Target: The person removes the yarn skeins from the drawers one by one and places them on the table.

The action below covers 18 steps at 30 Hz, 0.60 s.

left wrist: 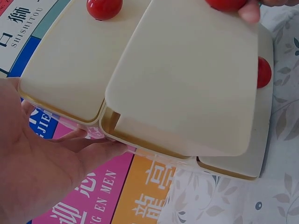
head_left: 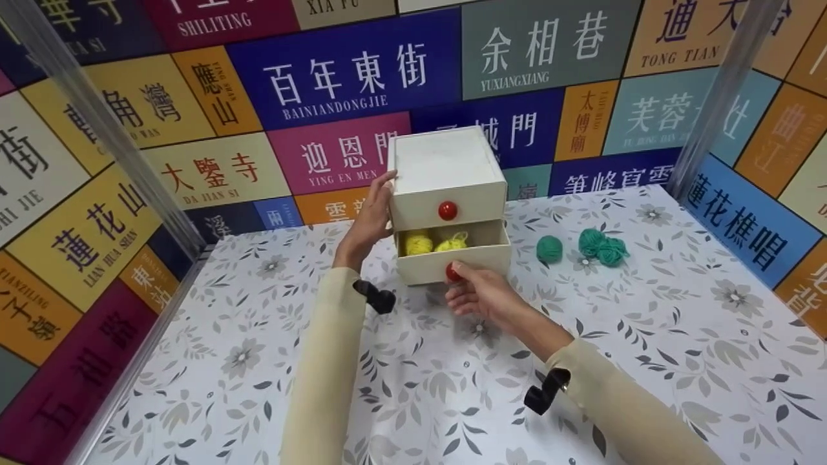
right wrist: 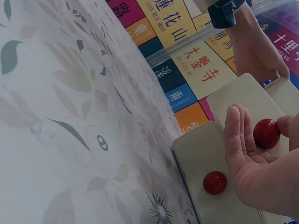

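Note:
A cream drawer cabinet (head_left: 446, 161) stands on the table with its middle drawer (head_left: 417, 268) pulled out. Two balls of yellow yarn (head_left: 418, 244) lie inside that drawer. My right hand (head_left: 484, 294) pinches the drawer's red knob (right wrist: 266, 134) between thumb and fingers. Against the cabinet's left side rests my left hand (head_left: 368, 223), its fingers stretched along the wall in the left wrist view. The top drawer, with its own red knob (head_left: 448, 210), is closed. Below, the bottom drawer (right wrist: 198, 154) is also closed; the open drawer hides it in the head view.
Right of the cabinet lie a green yarn ball (head_left: 549, 248) and a pair of touching green yarn balls (head_left: 602, 247). A leaf-patterned cloth (head_left: 245, 361) covers the table. Behind rises a wall of colourful signs (head_left: 349, 71), with clear posts (head_left: 723, 97) at the corners.

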{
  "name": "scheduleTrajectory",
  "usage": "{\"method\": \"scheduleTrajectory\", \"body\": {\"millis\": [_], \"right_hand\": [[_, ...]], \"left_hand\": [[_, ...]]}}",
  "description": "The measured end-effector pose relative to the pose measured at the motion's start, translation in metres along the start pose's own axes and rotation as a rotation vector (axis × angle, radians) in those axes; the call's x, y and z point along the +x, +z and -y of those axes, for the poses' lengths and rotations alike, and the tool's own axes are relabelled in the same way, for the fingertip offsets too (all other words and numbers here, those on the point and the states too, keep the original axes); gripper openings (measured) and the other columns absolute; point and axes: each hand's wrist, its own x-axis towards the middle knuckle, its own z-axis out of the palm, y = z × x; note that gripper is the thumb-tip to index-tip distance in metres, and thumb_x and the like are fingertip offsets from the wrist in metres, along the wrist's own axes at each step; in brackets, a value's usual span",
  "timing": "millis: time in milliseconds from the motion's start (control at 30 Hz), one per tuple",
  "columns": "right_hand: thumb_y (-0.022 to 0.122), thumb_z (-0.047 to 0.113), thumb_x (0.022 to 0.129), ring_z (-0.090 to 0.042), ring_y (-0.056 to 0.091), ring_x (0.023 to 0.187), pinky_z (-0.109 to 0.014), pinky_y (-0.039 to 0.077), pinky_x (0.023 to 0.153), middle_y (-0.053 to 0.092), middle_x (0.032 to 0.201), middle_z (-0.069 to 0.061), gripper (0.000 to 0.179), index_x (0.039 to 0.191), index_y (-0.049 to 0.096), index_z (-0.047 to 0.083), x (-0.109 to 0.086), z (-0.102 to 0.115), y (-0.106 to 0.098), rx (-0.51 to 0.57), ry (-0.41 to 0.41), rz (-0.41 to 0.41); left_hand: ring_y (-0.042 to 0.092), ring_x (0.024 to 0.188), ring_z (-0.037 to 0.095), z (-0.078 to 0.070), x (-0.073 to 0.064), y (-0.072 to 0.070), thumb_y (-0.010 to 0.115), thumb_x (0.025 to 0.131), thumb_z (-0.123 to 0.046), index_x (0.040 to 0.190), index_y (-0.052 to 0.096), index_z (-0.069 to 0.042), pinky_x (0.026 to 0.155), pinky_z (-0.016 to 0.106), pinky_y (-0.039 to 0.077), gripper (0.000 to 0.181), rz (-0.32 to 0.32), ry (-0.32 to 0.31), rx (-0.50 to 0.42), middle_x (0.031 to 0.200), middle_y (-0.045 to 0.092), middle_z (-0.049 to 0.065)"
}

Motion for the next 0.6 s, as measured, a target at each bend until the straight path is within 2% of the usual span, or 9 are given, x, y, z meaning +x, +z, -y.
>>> {"method": "scheduleTrajectory", "body": {"millis": [300, 467, 600], "right_hand": [[0.053, 0.038, 0.104, -0.014, 0.066, 0.069, -0.024, 0.059, 0.062, 0.067, 0.079, -0.003, 0.042, 0.116, 0.056, -0.002, -0.020, -0.009, -0.001, -0.067, 0.024, 0.018], [0.052, 0.039, 0.104, -0.012, 0.066, 0.068, -0.023, 0.058, 0.062, 0.068, 0.077, -0.001, 0.045, 0.113, 0.060, -0.004, -0.031, -0.011, -0.001, -0.084, 0.024, 0.060], [0.051, 0.038, 0.104, -0.012, 0.066, 0.068, -0.023, 0.058, 0.063, 0.068, 0.077, -0.001, 0.040, 0.109, 0.061, -0.001, -0.040, -0.012, -0.001, -0.094, 0.014, 0.099]], "left_hand": [[0.026, 0.149, 0.047, 0.001, -0.001, 0.000, 0.024, 0.110, -0.038, 0.155, 0.026, -0.027, 0.111, 0.072, 0.033, 0.046, 0.003, -0.004, 0.002, 0.165, 0.021, 0.014], [0.028, 0.149, 0.045, 0.001, 0.000, 0.000, 0.024, 0.110, -0.037, 0.154, 0.027, -0.029, 0.111, 0.070, 0.035, 0.045, -0.005, -0.008, 0.008, 0.165, 0.022, 0.013], [0.028, 0.150, 0.045, 0.000, 0.000, -0.001, 0.024, 0.110, -0.038, 0.154, 0.027, -0.030, 0.112, 0.070, 0.035, 0.045, -0.003, -0.008, 0.010, 0.165, 0.021, 0.012]]}}
